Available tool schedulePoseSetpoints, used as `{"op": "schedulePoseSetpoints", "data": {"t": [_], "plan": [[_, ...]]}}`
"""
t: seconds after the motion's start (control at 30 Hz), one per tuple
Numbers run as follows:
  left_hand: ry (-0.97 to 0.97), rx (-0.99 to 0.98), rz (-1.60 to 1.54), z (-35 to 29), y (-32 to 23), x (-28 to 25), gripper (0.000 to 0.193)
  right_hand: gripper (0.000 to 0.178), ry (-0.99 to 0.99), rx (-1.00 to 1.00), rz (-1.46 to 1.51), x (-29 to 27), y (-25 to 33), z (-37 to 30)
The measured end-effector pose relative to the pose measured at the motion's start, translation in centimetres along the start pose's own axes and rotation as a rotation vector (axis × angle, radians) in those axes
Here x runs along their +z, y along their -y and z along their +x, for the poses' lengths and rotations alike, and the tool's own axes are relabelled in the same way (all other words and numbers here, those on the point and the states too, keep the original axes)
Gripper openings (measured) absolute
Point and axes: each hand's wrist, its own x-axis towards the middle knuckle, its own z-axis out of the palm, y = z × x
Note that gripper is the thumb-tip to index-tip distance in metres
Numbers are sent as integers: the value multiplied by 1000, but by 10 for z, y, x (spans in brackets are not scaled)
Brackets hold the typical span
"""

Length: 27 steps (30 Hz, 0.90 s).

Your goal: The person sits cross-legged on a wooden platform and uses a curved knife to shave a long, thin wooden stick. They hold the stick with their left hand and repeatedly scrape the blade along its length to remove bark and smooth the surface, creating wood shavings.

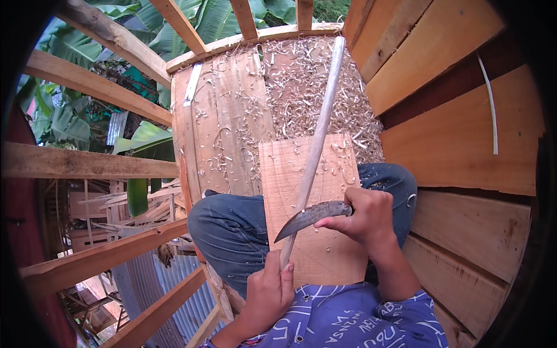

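Two hands are engaged on one workpiece, a slender wooden stick [314, 151]. The stick slants away from you above a flat wooden board [284, 174], its far end over the shavings near the low far rail; contact between stick and board cannot be confirmed. Your left hand [270, 287] grips the stick's near end, fingers curled around it and thumb set along it. Your right hand [369, 214] is closed around the handle of a knife [310, 218], with the thumb extended against the blade. The dark, curved blade crosses over the stick just ahead of your left hand, its tip pointing left and toward you. The board rests on your lap between your jeans-clad knees [232, 226]. Curled shavings [301, 81] cover the plank floor [232, 98] ahead, most densely on the right, beside the plank wall [452, 133].
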Motion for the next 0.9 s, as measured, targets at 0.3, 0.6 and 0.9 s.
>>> {"op": "schedulePoseSetpoints", "data": {"t": [0.3, 0.6, 0.9], "plan": [[33, -3, -15, 2, 3, 4, 16, 74, 43, 143, -23, 4, -8, 7], [98, -32, 75, -15, 14, 10, 19, 74, -69, 584, 136, -34, -59, 38], [-4, -37, -27, -1, 7, -2, 17, 66, 173, 124, 130, -12, 12, -3]]}}
